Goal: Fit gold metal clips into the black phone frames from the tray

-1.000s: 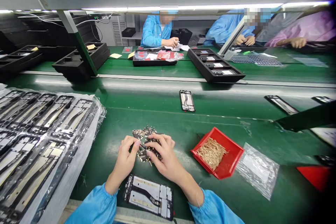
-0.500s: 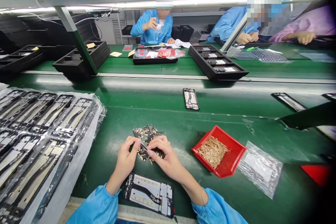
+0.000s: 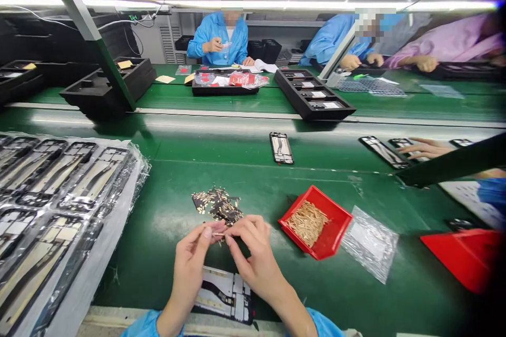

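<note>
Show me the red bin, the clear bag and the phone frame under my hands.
red bin (image 3: pixel 335 231), head view, bare floor at its right side.
clear bag (image 3: pixel 369 242), head view, middle of the bag.
phone frame (image 3: pixel 227 295), head view, pale middle panel.

Your view is bright and even; source is the strip light overhead; it leaves a pale glare band on the green table and glints on the plastic wrap; shadows soft and short; focus sharp at your left hand and right hand, the pin pinched between them barely resolved; edges bow wide-angle; right corners vignette black.
</note>
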Available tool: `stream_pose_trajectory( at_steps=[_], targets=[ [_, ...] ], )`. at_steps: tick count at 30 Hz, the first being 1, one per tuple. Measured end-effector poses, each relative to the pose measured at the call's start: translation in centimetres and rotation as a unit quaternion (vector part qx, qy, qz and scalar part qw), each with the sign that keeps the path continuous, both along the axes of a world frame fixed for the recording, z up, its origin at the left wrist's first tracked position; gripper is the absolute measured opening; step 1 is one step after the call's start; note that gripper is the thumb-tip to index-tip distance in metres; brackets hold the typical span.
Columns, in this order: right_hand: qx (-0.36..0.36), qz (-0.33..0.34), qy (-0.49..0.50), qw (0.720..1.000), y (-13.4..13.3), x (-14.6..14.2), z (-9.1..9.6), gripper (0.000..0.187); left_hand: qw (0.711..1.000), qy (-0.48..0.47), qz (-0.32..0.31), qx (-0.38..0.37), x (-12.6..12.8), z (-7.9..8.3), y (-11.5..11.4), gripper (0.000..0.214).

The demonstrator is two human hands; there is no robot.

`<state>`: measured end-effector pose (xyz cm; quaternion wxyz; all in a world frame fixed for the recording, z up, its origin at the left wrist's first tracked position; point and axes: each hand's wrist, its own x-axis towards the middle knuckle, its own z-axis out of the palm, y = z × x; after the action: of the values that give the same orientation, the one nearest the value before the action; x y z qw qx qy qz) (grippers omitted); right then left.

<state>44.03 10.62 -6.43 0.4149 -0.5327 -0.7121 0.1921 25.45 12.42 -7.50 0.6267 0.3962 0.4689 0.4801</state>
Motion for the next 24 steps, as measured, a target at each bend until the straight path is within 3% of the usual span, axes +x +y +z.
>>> stream_pose_trajectory(
  at_steps=[3, 6, 9, 11, 14, 17, 21, 24],
  targets=[
    [0.077, -0.158, -0.082, 0.981, -2.0, 4.8, 0.6, 0.010, 0.999, -0.022, 0.008, -0.038, -0.9, 0.7, 0.1, 0.052],
    [0.117, -0.314, -0.177, 0.926, -3.4, 10.6, 0.8, 0.010, 0.994, 0.035, -0.091, -0.058, -1.9, 1.2, 0.4, 0.058],
    [0.084, -0.361, -0.271, 0.888, -4.4, 13.2, 0.9, 0.018, 0.977, 0.066, -0.187, -0.078, -1.7, 1.1, 0.4, 0.061],
    [0.086, -0.323, -0.263, 0.905, -5.0, 12.1, 1.0, 0.017, 0.963, 0.065, -0.241, -0.103, -0.9, 0.8, 0.1, 0.064],
    [0.084, -0.145, -0.207, 0.964, -6.1, 7.8, 1.5, 0.026, 0.943, 0.063, -0.295, -0.140, 0.3, 0.5, -0.6, 0.066],
    [0.050, 0.003, -0.212, 0.976, -6.6, 4.0, 1.7, 0.032, 0.932, 0.064, -0.326, -0.146, 0.9, 0.7, -1.0, 0.060],
    [0.045, 0.024, -0.225, 0.973, -6.1, 2.3, 1.3, 0.021, 0.923, 0.124, -0.351, -0.102, 0.6, 1.4, -1.1, 0.045],
    [0.021, 0.045, -0.209, 0.977, -5.8, 2.1, 0.8, 0.018, 0.901, 0.236, -0.364, 0.011, 0.3, 1.8, -1.2, 0.041]
  ],
)
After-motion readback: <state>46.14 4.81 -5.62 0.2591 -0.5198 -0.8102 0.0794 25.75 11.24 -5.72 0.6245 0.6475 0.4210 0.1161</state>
